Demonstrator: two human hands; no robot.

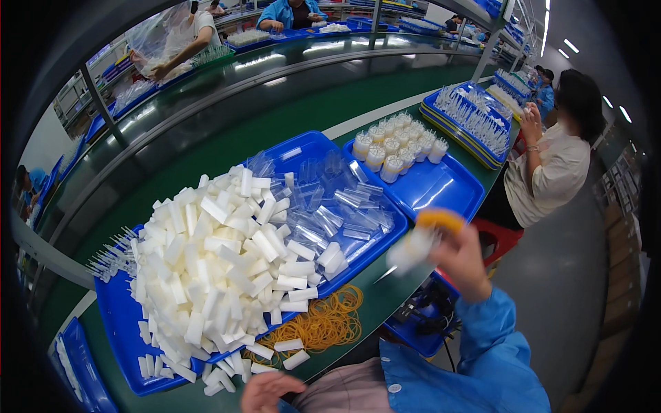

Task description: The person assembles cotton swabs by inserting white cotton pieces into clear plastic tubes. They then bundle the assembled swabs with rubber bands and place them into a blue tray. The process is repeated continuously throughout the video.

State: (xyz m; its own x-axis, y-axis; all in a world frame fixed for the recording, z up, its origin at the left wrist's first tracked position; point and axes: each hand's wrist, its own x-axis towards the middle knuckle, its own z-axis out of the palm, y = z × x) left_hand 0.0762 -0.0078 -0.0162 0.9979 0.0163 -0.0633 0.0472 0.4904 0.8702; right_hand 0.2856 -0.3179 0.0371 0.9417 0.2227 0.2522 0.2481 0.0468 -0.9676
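Observation:
My right hand (463,263) is raised right of the trays, its fingers closed round a white bundle (411,249), blurred by motion. An orange rubber band (441,220) shows at the bundle's upper side, and a thin pointed end sticks out at its lower left. At the lower edge my left hand (268,392) holds nothing, its fingers loosely apart, close to stray white foam blocks (222,377). A large heap of such foam blocks (206,255) fills much of a blue tray (117,344). Loose rubber bands (327,323) lie in a tangle in front of it.
Clear plastic sleeves (330,199) lie in a blue tray (303,144). Banded white bundles (392,148) stand on another blue tray (447,189). Stacked trays (475,117) hold white thin-tipped parts. A co-worker (551,158) sits at the right; others work across the green bench (275,113).

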